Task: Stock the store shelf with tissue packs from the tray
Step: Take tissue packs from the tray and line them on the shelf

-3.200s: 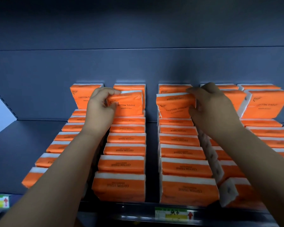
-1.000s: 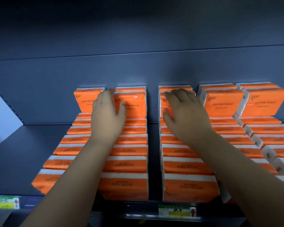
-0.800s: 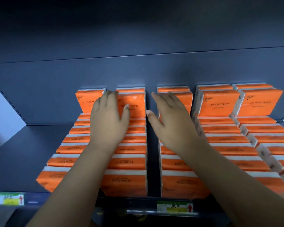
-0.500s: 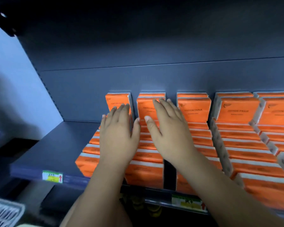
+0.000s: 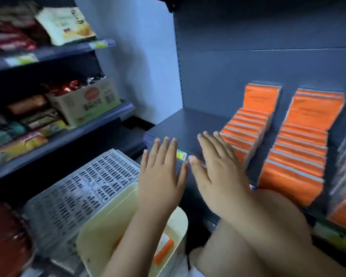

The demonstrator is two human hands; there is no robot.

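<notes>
Dark store shelf fills centre and right of frame, its left portion bare. Rows of orange packs stand on it at right. Snack shelves occupy the upper left. The cream tray sits at lower centre-left, with spare packs visible inside, beside the left forearm.

Both hands are empty. Left hand and right hand lie flat, fingers straight, palms down, side by side at frame centre.

Judged step: reaching for more stock. The next move calls for going down into the tray and gripping packs.
</notes>
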